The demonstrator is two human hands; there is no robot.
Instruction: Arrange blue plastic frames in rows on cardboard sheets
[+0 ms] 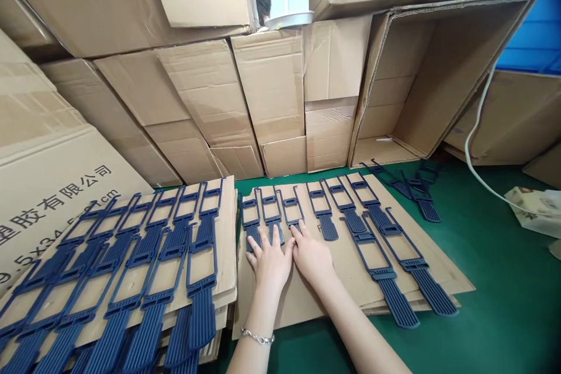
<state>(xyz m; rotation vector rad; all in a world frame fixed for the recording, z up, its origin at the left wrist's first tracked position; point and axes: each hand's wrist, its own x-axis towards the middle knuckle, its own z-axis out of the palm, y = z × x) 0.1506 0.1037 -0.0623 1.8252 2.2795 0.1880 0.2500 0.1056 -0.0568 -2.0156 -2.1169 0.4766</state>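
Head view shows both hands laid flat, palms down and fingers spread, grasping nothing, side by side on a flat sheet of brown cardboard (307,298) that lies on the green bench top (495,292). The left hand (270,262), with a silver chain bracelet (258,337) at its wrist, presses its fingertips on the lower ends of the leftmost dark blue plastic strap pieces (268,213) near the sheet's far left corner; the right hand (312,257) touches it on the thumb side and reaches the third piece of that row. More of the same blue pieces run along the sheet's far edge toward its right side, the last two longer and reaching the near right corner. Just beside the sheet's left edge, a second stack of cardboard sheets (225,245) carries a dense overlapping row of blue pieces (144,269). Brown cardboard cartons (272,87) wall in the bench's far edge, and a white cable (475,128) trails down at the right.
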